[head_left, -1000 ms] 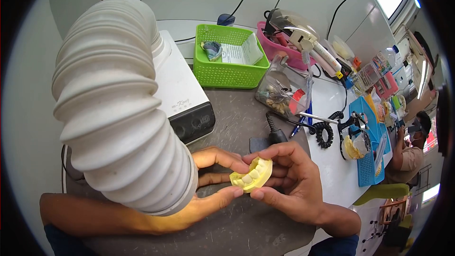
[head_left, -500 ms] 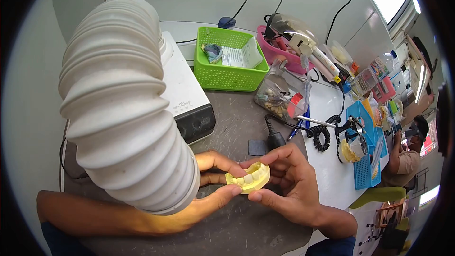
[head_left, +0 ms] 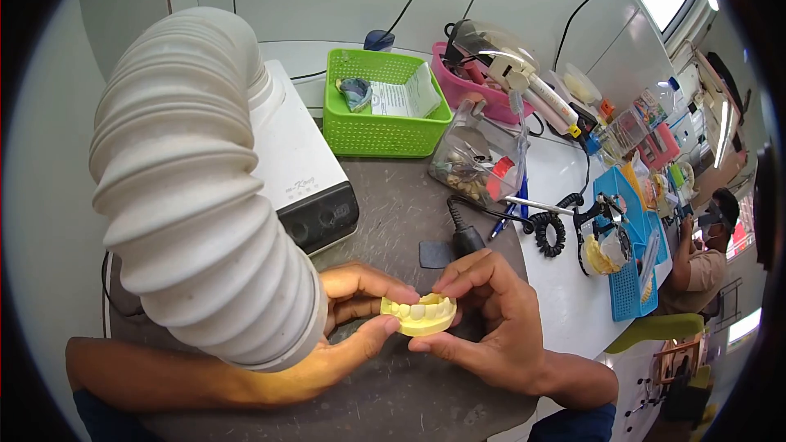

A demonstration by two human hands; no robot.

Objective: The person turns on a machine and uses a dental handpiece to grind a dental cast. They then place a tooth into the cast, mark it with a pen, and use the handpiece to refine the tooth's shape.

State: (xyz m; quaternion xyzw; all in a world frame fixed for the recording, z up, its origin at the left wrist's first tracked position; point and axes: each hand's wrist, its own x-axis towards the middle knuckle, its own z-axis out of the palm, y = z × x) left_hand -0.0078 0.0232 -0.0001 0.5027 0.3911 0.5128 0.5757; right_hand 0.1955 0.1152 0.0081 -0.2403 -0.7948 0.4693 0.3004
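Note:
A yellow dental model with a row of teeth, one paler than the others, is held between both hands above the grey-brown mat. My left hand grips its left end, thumb in front and fingers behind; part of this hand is hidden by the white corrugated hose. At the model's right end, my right hand pinches it with the thumb low and the index finger on top.
A white machine stands behind the hose. Farther back are a green basket, a pink basket and a clear container. A black-handled tool lies behind the hands. Blue baskets and a seated person are at right.
The model has turned so its front teeth and base face the camera more squarely. Both hands still hold it. The whole view has shifted slightly, moving most objects left.

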